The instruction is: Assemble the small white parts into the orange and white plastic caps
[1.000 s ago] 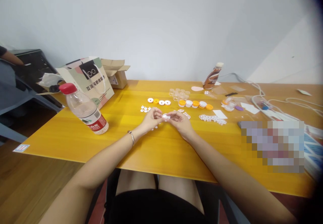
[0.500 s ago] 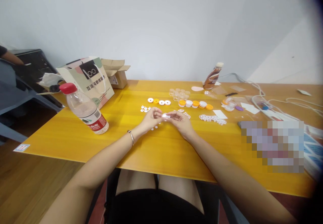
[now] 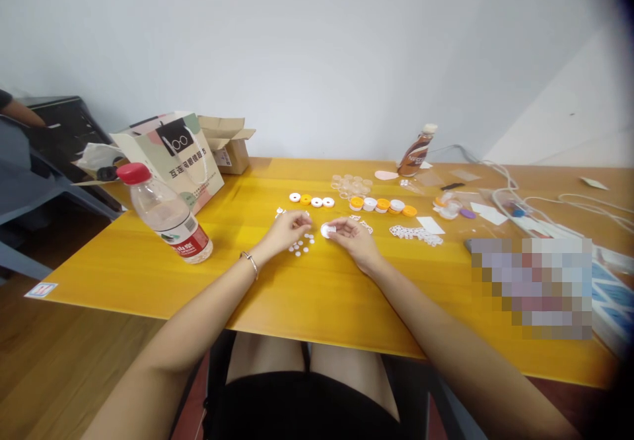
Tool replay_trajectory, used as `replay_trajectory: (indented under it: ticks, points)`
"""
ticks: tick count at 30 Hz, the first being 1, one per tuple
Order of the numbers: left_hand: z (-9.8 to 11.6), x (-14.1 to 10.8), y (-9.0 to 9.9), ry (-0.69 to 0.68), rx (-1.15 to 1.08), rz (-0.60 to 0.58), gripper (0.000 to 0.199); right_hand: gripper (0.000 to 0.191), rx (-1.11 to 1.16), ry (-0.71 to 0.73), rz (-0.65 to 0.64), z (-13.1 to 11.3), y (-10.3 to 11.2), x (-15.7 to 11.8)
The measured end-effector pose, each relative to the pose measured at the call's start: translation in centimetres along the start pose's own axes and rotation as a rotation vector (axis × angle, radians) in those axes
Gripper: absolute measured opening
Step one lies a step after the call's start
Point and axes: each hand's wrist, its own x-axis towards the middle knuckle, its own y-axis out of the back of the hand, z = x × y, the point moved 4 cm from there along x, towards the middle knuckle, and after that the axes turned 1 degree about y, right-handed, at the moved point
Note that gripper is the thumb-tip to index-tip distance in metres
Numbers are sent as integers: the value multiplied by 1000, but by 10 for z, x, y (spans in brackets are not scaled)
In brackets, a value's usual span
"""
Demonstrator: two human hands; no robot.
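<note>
My right hand [image 3: 351, 238] pinches a small white round disc [image 3: 325, 230] between thumb and fingertips, just above the table. To its left, my left hand [image 3: 290, 230] is closed, thumb against the curled fingers; whatever they hold, if anything, is hidden. Several small white round pieces [image 3: 298, 253] lie beside and below my left fingers. Partly covered behind that hand are small white pegged pieces [image 3: 280, 211]. Beyond both hands runs a row of white and orange rings [image 3: 316, 202]. Stacked orange and white round parts [image 3: 383, 205] continue the row to the right.
Clear plastic rings [image 3: 351, 184] and white lacy pieces [image 3: 416, 234] lie around. A red-capped bottle [image 3: 183, 228], a paper bag [image 3: 198, 169] and a carton [image 3: 235, 152] stand left. A brown drink bottle [image 3: 417, 151], white cables [image 3: 500, 176] and a blurred-out flat object [image 3: 535, 288] are on the right.
My left hand has come away from the white disc and moved left toward the small white pieces. The disc stays in my right hand, nearly in place.
</note>
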Motion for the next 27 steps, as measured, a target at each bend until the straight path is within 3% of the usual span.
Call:
replay_trajectory:
  ticks: [2,5,15,22,27]
  points:
    - [1,-2,3,-76,192,-45,10,24,-15,-2,-11,1,1,0]
    - [1,-3,0,-136,312,-110,11,23,-25,-2,-24,1,1,1]
    - [-7,1,-7,-93,413,-172,10,22,-85,-30,-71,3,-3,0]
    - [-1,0,-8,-174,580,-197,12,23,-82,-30,-92,7,-4,0]
    - [9,-3,-6,-226,544,-156,7,23,-62,-38,-130,6,-5,0]
